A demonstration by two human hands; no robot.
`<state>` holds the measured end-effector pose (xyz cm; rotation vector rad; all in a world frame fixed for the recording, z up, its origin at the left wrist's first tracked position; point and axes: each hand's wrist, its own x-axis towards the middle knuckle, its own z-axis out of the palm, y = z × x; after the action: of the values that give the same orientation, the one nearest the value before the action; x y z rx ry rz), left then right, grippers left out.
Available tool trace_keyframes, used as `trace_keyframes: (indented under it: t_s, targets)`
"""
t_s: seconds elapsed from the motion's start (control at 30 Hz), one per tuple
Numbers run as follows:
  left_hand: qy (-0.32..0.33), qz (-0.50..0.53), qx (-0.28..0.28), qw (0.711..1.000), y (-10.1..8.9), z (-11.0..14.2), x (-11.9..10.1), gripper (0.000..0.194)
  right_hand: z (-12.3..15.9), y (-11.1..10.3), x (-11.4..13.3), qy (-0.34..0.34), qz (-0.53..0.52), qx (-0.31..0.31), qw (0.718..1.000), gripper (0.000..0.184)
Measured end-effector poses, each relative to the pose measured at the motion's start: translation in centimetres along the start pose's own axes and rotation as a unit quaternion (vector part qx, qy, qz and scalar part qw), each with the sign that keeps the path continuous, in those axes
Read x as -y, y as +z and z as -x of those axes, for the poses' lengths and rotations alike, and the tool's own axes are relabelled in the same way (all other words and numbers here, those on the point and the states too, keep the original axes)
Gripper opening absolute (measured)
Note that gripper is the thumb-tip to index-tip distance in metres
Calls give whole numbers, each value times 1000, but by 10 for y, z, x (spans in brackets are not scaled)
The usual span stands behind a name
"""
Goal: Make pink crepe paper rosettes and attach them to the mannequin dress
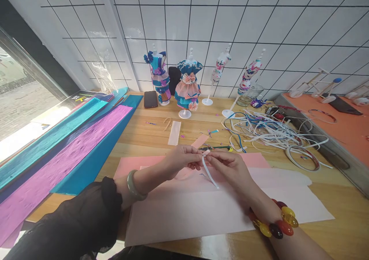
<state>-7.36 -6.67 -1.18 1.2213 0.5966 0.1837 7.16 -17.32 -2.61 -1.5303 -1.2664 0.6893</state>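
Note:
My left hand point(183, 160) and my right hand point(232, 165) meet over the paper, fingertips pinched together. Between them is a narrow white strip point(210, 176), its loose end hanging down toward the right. The small upper end at my fingertips is partly hidden. Below lies a large pale pink paper sheet point(184, 217), on top of a deeper pink sheet point(261, 160). Just beyond my fingers are a peach paper strip point(200, 140) and a dark tool with a yellow-green end point(230, 149), mostly covered by my right hand.
Paper-dressed mannequins point(188, 90) and barer ones point(248, 75) stand along the tiled wall. Tangled white strips point(265, 127) and a tape roll point(302, 158) lie right. Coloured paper point(95, 144) stretches along the left. A phone point(150, 99) and a glass jar point(250, 94) sit behind.

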Motion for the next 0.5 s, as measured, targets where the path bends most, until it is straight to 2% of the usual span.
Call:
trace_keyframes:
  t_s: [0.17,0.37,0.5]
  targets:
    - [-26,34,33,999,-3,1,-2,21,0,0,4,8,-9,0,1000,16]
    - [-44,84,97,991,-9,-2,-3,20,-1,-2,3,4,-42,20,999,16]
    - [-79,119,134,981,-9,-2,-5,17,-1,-2,1,44,-92,30,994,16]
